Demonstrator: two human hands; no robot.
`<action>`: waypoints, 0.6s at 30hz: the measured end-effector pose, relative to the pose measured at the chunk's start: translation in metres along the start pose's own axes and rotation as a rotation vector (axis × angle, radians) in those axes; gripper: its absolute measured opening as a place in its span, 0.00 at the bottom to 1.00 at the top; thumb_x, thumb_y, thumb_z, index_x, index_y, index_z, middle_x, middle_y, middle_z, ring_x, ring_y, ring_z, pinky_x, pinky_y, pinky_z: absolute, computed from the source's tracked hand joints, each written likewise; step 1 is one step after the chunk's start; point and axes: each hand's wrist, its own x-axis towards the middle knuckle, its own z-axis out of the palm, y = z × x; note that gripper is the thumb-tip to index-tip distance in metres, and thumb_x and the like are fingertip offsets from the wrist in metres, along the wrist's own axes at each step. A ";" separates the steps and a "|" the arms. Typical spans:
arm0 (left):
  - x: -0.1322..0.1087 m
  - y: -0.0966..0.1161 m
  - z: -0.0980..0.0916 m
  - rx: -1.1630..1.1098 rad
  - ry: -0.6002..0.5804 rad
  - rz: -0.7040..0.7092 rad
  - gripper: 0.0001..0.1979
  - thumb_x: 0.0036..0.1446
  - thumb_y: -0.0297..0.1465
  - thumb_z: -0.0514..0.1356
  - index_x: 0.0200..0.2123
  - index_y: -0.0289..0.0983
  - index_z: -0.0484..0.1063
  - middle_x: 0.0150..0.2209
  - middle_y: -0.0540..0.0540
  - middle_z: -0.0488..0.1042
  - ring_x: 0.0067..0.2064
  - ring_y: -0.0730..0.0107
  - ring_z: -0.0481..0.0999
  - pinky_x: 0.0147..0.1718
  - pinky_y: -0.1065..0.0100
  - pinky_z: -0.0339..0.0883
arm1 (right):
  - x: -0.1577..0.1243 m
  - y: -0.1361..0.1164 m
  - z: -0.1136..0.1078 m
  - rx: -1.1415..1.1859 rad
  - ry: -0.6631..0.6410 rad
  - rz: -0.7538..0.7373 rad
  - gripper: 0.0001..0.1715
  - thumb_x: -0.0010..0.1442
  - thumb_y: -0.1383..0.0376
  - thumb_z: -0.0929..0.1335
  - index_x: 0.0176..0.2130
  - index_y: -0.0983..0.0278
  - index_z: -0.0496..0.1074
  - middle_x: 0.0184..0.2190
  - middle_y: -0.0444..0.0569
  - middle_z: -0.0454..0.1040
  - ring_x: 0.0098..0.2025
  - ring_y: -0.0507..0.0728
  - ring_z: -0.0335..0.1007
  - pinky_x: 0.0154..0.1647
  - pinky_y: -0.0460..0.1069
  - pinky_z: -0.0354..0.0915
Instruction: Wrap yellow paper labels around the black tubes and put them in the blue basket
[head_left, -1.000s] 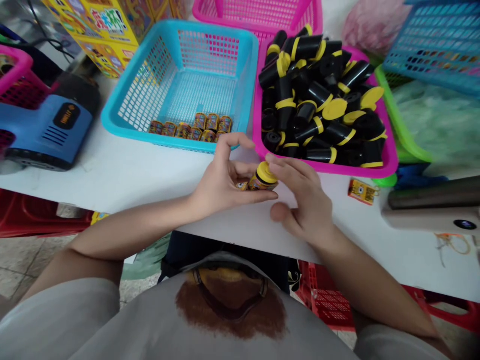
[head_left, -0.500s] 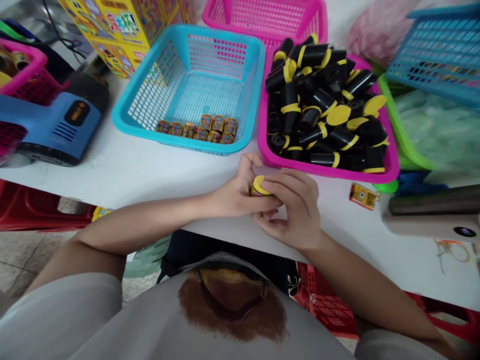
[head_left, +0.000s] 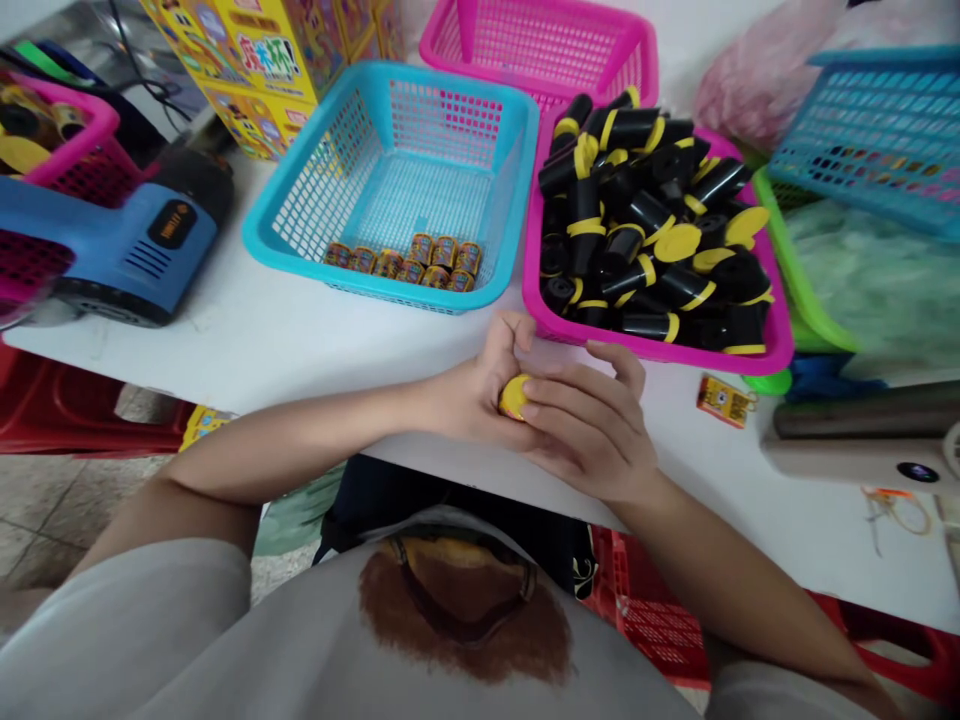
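My left hand (head_left: pixel 491 395) is wrapped around a small yellow-lidded canister (head_left: pixel 514 398), held over the table edge in front of me. Its round yellow end faces up, while my fingers hide most of its side. My right hand (head_left: pixel 592 420) presses against the canister from the right, with bent fingers over its edge and the index finger raised. Just beyond my hands stands a pink basket (head_left: pixel 660 350) heaped with black canisters (head_left: pixel 645 215) that have yellow lids. Left of it, a blue basket (head_left: pixel 375 283) holds several small label-wrapped canisters (head_left: pixel 435 262) along its near side.
A blue heat gun (head_left: pixel 161 235) lies at the left beside another pink basket (head_left: pixel 90 145). Yellow printed boxes (head_left: pixel 262 90) are stacked behind. To the right are a small printed keychain box (head_left: pixel 722 401), a grey device (head_left: pixel 862 450) and a green basket (head_left: pixel 806 270).
The canister has tilted so its yellow end shows rounder, and it sits slightly lower. My right fingers have shifted around it, and the index finger has lifted. The view has moved slightly.
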 end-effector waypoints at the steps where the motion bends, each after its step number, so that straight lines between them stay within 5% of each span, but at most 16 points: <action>1: 0.000 0.002 -0.003 0.007 -0.058 0.027 0.30 0.58 0.39 0.69 0.42 0.46 0.45 0.31 0.61 0.59 0.25 0.79 0.66 0.23 0.74 0.58 | 0.000 0.000 0.001 0.018 0.000 -0.004 0.09 0.70 0.63 0.70 0.50 0.52 0.75 0.47 0.42 0.84 0.51 0.60 0.79 0.66 0.65 0.71; 5: 0.001 0.023 -0.013 0.208 -0.026 0.037 0.25 0.62 0.39 0.67 0.44 0.45 0.49 0.33 0.57 0.65 0.28 0.76 0.70 0.26 0.72 0.62 | 0.002 0.006 0.007 -0.015 0.067 0.016 0.16 0.69 0.60 0.71 0.56 0.49 0.73 0.46 0.41 0.84 0.49 0.61 0.80 0.60 0.65 0.73; 9: -0.003 0.052 -0.031 0.417 0.193 -0.061 0.22 0.64 0.43 0.67 0.47 0.43 0.57 0.32 0.54 0.71 0.31 0.72 0.75 0.28 0.71 0.65 | 0.009 0.030 -0.015 -0.263 0.123 0.128 0.27 0.61 0.49 0.75 0.58 0.50 0.73 0.50 0.50 0.79 0.52 0.67 0.76 0.57 0.69 0.71; 13: -0.005 0.075 -0.082 0.729 0.369 -0.118 0.22 0.65 0.44 0.67 0.49 0.39 0.61 0.37 0.52 0.77 0.35 0.76 0.74 0.39 0.68 0.70 | -0.005 0.074 -0.054 -0.573 0.157 0.571 0.25 0.58 0.55 0.77 0.53 0.57 0.79 0.52 0.63 0.73 0.57 0.78 0.68 0.59 0.78 0.62; 18: 0.008 0.085 -0.162 1.017 0.567 -0.297 0.18 0.60 0.40 0.72 0.44 0.38 0.69 0.34 0.53 0.78 0.36 0.72 0.77 0.46 0.62 0.73 | -0.036 0.135 -0.055 -0.497 0.043 0.912 0.37 0.31 0.55 0.86 0.43 0.54 0.85 0.47 0.59 0.72 0.51 0.75 0.68 0.53 0.76 0.63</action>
